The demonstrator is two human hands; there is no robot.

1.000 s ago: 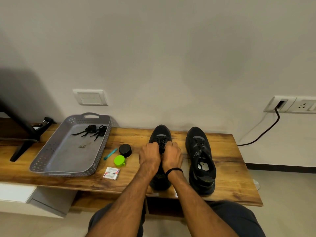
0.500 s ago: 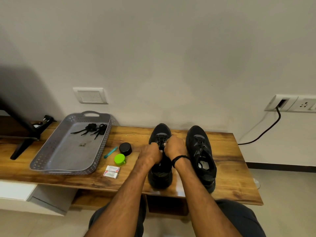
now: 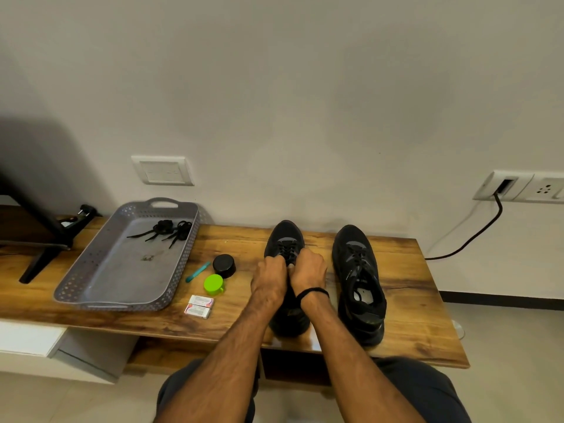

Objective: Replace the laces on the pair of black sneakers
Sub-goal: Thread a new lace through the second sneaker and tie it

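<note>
Two black sneakers stand toe-to-wall on the wooden bench [image 3: 406,270]. Over the lace area of the left sneaker [image 3: 285,239] my left hand [image 3: 270,279] and my right hand [image 3: 308,271] sit side by side, fingers curled round its black lace; the fingertips are hidden. The right sneaker [image 3: 357,276] stands untouched, laced, its opening facing me. A bundle of spare black laces [image 3: 169,230] lies at the far end of the grey perforated tray [image 3: 91,288].
Between tray and sneakers lie a black round tin [image 3: 224,265], a green lid [image 3: 213,283], a teal stick [image 3: 198,271] and two small white boxes [image 3: 199,306]. A black stand [image 3: 42,251] occupies the bench's left end. A black cable [image 3: 476,236] hangs from the wall socket at right.
Both hands slid up the left sneaker toward its toe half a second ago and have stayed there, close together on the lace. The camera view shifted slightly.
</note>
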